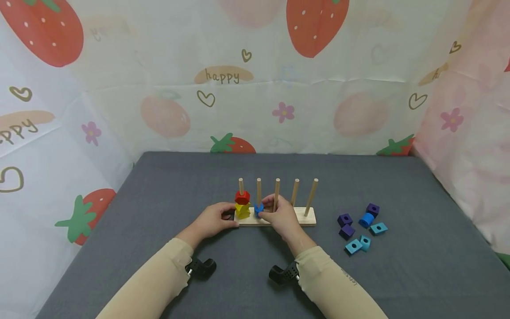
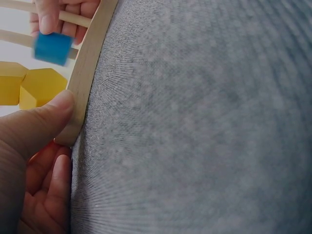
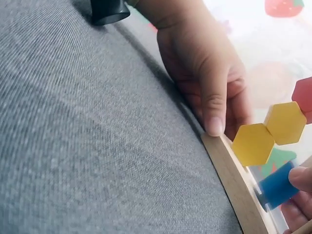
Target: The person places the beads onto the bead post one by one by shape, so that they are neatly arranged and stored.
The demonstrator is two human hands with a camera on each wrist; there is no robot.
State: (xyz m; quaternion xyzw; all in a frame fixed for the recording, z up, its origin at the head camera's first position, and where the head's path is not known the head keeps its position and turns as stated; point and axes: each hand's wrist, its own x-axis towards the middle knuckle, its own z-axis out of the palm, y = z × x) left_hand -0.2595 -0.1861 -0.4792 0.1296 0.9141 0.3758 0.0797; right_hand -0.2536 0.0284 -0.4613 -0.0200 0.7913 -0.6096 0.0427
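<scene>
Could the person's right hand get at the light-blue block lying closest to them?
Probably yes, but the right hand would first have to release the blue block; bare grey cloth in front of the light-blue block seems to leave the way free.

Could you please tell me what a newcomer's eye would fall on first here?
Probably the red and yellow stack on the leftmost peg of the wooden stand. Next, the blue block on the second peg, pinched in the right hand's grip. Loose purple blocks lie right of the stand.
</scene>
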